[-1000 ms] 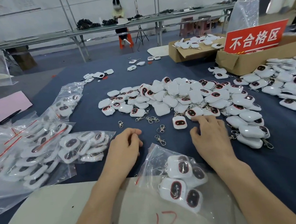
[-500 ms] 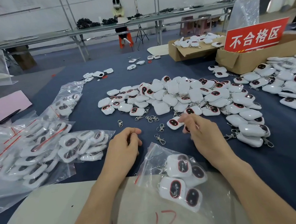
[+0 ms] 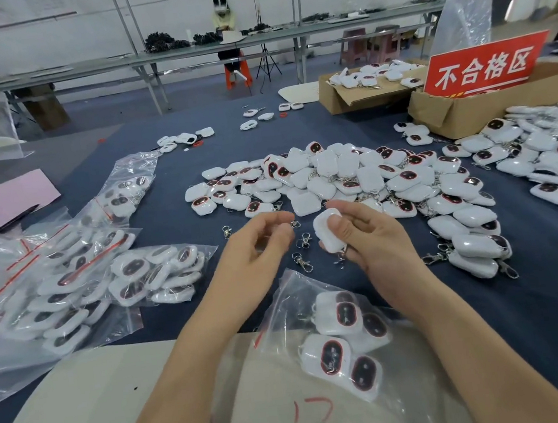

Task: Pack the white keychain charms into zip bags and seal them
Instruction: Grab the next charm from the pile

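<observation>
My right hand (image 3: pixel 366 236) grips one white keychain charm (image 3: pixel 327 230), lifted above the blue cloth with its metal clasp dangling below. My left hand (image 3: pixel 257 248) hovers just left of it, fingers loosely curled and holding nothing. An open zip bag (image 3: pixel 314 297) with several charms inside lies between my forearms, its mouth toward my hands. A big pile of loose charms (image 3: pixel 353 176) spreads beyond my hands. Loose metal clasps (image 3: pixel 301 260) lie on the cloth under my hands.
Filled zip bags (image 3: pixel 81 277) are heaped at the left. More charms (image 3: pixel 547 155) pile at the right. Two cardboard boxes (image 3: pixel 460 113) and a red sign (image 3: pixel 482 66) stand at the back right. A beige board (image 3: pixel 85 411) lies at the near edge. A person sits far behind.
My right hand has picked a charm from the pile's edge and lifted it toward me. My left hand has risen off the cloth and moved toward the charm.
</observation>
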`<control>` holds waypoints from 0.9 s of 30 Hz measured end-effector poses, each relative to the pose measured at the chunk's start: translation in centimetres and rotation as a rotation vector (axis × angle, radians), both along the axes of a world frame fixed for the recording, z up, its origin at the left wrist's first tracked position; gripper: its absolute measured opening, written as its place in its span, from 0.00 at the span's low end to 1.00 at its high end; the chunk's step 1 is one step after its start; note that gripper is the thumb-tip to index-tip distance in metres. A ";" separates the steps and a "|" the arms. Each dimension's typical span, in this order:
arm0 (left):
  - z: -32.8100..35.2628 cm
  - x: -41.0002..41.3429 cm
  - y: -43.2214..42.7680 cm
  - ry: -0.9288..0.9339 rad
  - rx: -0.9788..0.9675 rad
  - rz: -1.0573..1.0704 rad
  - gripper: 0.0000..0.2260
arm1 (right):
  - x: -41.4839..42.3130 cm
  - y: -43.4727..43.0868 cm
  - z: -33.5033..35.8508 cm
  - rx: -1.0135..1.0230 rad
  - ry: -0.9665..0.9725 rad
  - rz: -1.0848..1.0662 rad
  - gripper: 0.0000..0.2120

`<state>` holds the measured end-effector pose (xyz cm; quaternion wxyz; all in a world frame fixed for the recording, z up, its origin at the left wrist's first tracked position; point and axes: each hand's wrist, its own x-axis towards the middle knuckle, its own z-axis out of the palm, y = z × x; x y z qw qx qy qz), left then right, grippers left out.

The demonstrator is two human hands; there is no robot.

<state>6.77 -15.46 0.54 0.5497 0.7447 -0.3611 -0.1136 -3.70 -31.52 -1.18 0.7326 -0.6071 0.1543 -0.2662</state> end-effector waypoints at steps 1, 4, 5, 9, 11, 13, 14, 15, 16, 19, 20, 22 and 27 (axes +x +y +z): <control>0.3 -0.5 -0.3 0.003 -0.008 -0.055 0.07 | 0.1 0.2 0.0 0.031 -0.014 0.011 0.20; 0.5 -1.6 -0.8 0.054 -0.059 -0.174 0.10 | 0.1 0.5 -0.1 0.100 -0.057 0.069 0.17; 0.5 -1.7 -0.9 0.075 -0.080 -0.185 0.11 | 0.0 0.6 -0.1 0.098 -0.065 0.086 0.16; 0.1 -1.9 -1.2 0.062 -0.122 -0.147 0.12 | 0.1 1.0 -0.1 0.068 -0.070 0.096 0.14; -0.2 -2.0 -1.3 0.037 -0.106 -0.107 0.11 | 0.2 1.1 -0.2 0.028 -0.043 0.069 0.12; -0.4 -2.0 -1.5 0.011 -0.096 -0.049 0.09 | 0.3 1.0 -0.4 -0.035 -0.028 0.054 0.12; -0.5 -1.9 -1.5 0.005 -0.099 -0.022 0.07 | 0.3 1.0 -0.4 -0.062 -0.035 0.061 0.13; -0.6 -1.7 -1.5 0.003 -0.097 0.004 0.06 | 0.2 1.0 -0.4 -0.104 -0.039 0.070 0.14; -0.8 -1.6 -1.5 0.004 -0.087 0.027 0.06 | 0.2 1.1 -0.5 -0.180 -0.030 0.070 0.12; -1.5 -1.2 -1.2 0.038 -0.053 0.044 0.08 | 0.3 1.0 -1.2 -0.437 0.068 0.052 0.03; -1.8 -1.1 -1.1 0.057 -0.043 0.032 0.10 | 0.4 0.9 -1.5 -0.470 0.097 0.042 0.03; -2.2 -1.0 -0.9 0.097 -0.035 0.009 0.12 | 0.6 0.6 -2.1 -0.465 0.143 0.017 0.04; -2.2 -0.9 -0.8 0.145 -0.028 -0.001 0.10 | 0.7 0.3 -2.4 -0.488 0.200 0.018 0.09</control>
